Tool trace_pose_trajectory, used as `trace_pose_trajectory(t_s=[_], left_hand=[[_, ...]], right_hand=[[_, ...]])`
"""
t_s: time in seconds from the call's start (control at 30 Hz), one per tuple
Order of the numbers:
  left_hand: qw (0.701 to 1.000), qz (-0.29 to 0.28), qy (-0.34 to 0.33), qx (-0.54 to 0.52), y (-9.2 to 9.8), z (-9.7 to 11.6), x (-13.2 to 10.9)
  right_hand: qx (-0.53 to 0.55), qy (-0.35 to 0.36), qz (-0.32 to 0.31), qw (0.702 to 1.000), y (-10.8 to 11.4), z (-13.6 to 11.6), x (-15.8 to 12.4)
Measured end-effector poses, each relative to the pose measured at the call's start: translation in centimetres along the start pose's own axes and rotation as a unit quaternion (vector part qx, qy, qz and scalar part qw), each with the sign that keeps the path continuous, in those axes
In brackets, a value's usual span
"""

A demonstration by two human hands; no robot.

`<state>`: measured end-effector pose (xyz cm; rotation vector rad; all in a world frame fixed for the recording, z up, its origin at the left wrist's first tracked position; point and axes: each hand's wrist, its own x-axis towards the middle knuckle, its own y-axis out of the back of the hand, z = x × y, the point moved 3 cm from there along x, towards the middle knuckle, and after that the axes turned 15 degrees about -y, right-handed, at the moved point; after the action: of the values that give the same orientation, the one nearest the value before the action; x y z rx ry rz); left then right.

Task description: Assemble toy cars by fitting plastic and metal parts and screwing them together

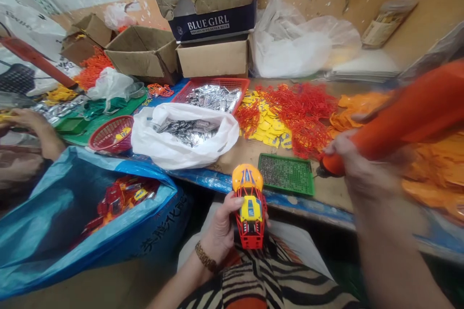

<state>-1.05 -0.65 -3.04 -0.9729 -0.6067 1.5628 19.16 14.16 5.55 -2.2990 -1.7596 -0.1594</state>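
Note:
My left hand is closed around a toy car body above my lap. The car body has an orange hood, a yellow roof panel and a red frame, with its orange end toward the table. My right hand grips an orange electric screwdriver, blurred, its dark tip low and pointing left. Just left of that tip lies a green tray holding many small screws at its left side.
Yellow panels, red frames and orange parts are heaped behind and right. A white bag of shiny parts and a red basket stand further left. A blue sack holds car bodies. A co-worker's arm shows at left.

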Motion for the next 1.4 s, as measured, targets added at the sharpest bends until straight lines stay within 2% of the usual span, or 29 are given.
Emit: trace_pose_trajectory(t_s=[0.2,0.5,0.8,1.1,1.4], left_hand=[[1.0,0.011,0.007,0.001,0.1,0.2,0.3],[1.0,-0.017,0.023,-0.013,0.4,0.0,0.1],[0.998,0.005,0.056,-0.014,1.0,-0.1,0.4],[0.999,-0.025,0.042,-0.017,0.6,0.2,0.4],[0.998,-0.025,0.034,-0.047,1.3,-0.4,0.4]], right_hand=[[-0.028,0.005,0.018,0.999,-0.1,0.3,0.0],[-0.055,0.021,0.022,0.998,0.2,0.9,0.4],[-0.042,0.008,0.022,0.999,-0.4,0.9,1.2],[-0.032,0.034,0.023,0.999,-0.6,0.4,2.1],[-0.035,0.016,0.051,0.998,-0.8,-0.2,2.4]])
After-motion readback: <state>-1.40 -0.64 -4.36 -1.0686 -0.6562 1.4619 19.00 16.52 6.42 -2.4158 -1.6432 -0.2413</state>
